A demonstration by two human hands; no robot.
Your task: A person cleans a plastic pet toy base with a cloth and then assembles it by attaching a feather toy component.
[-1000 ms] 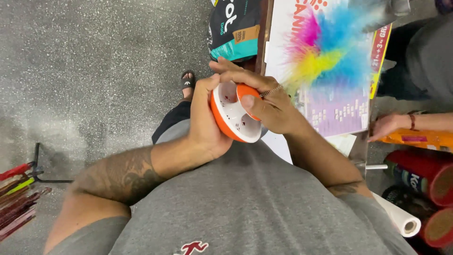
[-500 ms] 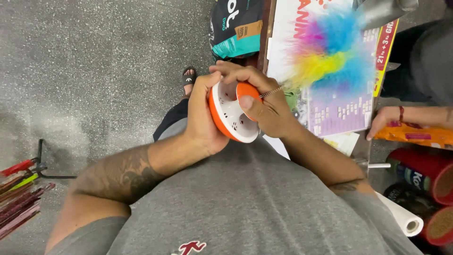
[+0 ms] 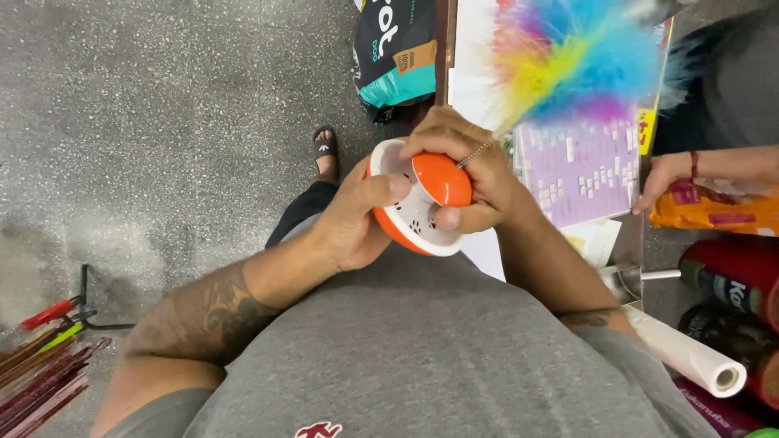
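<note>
Speckled grey floor lay below; our left hand cupped the round orange-and-white plastic bowl, right hand fingers closed on its orange dome, best held steady

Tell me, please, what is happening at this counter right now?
A person in a grey shirt holds a round orange and white plastic bowl against their chest with both hands: the left hand cups its side, and the right hand grips its glossy orange dome. A rainbow feather duster lies beyond. Another person's hand touches an orange packet.
</note>
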